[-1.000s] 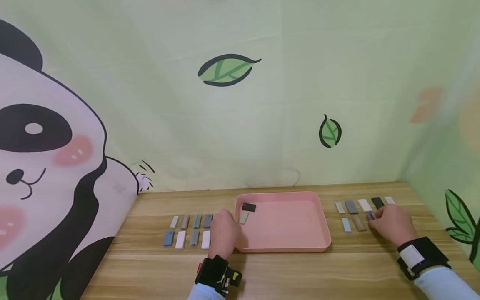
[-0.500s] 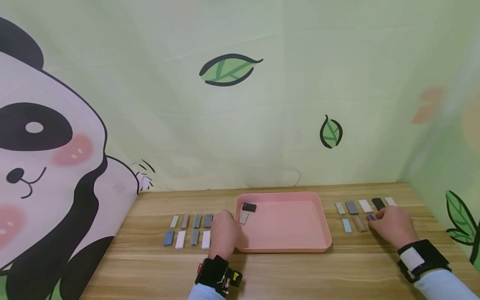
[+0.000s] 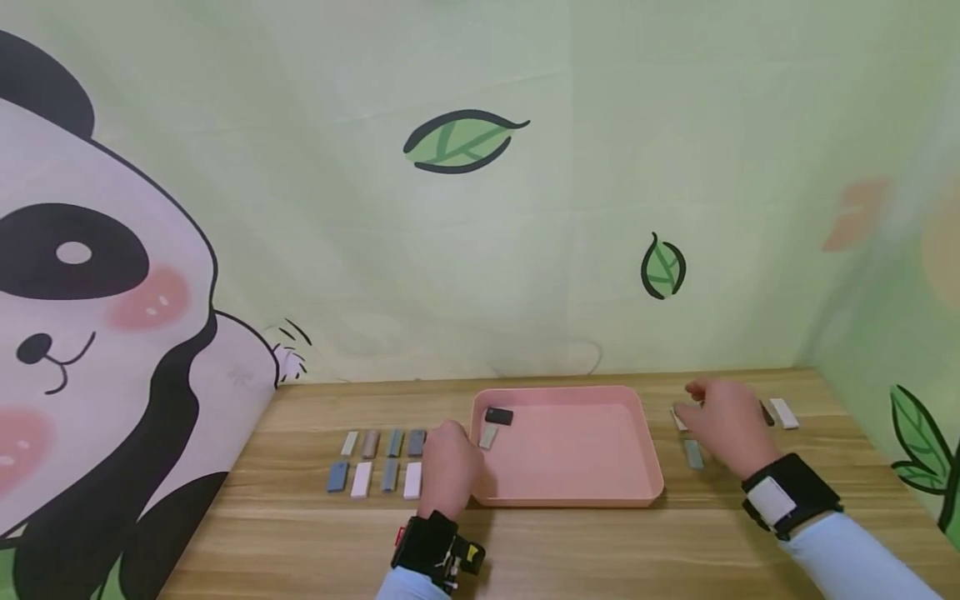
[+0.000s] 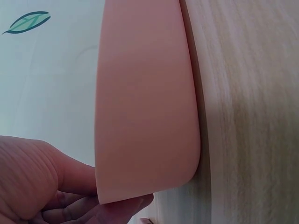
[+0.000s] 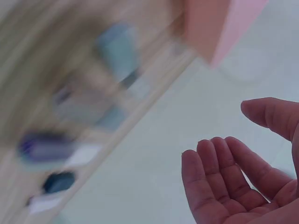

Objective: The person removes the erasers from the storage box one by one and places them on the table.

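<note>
My left hand [image 3: 452, 467] holds the left side of a shallow pink tray [image 3: 577, 446]. In the left wrist view its thumb lies at the rim of the tray wall [image 4: 145, 107] and its fingers at the outer side. A black block [image 3: 498, 416] and a grey-green block [image 3: 488, 437] lie inside the tray. Right of the tray, my right hand [image 3: 727, 425] is above a group of small rectangular blocks and hides most of them. The right wrist view shows this hand [image 5: 238, 186] with thumb and fingers apart and nothing between them. A light blue block [image 3: 693, 455] lies just below it.
Two rows of small flat blocks lie left of the tray, among them a blue block [image 3: 337, 477] and a white block [image 3: 361, 480]. Another white block [image 3: 784, 413] lies at the far right. A printed cloth wall [image 3: 562, 208] borders the wooden table [image 3: 570, 550] behind.
My right hand has left the purple block at the right and moved left and up over the blocks nearer the tray. My left hand has stayed at the tray.
</note>
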The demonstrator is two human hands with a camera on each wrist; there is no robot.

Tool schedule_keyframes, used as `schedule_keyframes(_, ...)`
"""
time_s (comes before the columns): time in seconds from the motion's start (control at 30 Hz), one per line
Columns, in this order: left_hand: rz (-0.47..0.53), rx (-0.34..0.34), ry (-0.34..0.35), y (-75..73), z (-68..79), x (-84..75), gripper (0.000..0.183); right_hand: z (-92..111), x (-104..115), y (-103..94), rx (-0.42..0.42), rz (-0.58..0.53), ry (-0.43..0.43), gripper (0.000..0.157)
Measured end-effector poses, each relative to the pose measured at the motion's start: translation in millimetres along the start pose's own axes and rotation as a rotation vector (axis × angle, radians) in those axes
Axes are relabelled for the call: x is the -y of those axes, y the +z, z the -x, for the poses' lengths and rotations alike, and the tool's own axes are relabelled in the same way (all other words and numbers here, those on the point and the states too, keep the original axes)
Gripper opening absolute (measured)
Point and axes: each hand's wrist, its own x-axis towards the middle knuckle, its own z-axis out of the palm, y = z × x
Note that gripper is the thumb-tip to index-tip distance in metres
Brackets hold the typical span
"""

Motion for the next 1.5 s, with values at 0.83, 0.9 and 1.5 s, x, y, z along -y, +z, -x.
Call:
schedule_keyframes(0.83,-0.035,0.045,-0.024,5.6,6.3,2.6,0.013,-34,148,135.4,0.301,-0.110,-0.368,0.035)
schedule_keyframes(0.9,-0.039,0.032,-0.009,5.0,5.7,2.0,0.014,-37,154,142.1,0.306,-0.126,-0.428,0.030)
schedule_keyframes(1.5,-0.072,-0.019,0.037,-0.9,-2.0,2.7,0.011,-54,177,177.6,0.314,-0.039,-0.482,0.037)
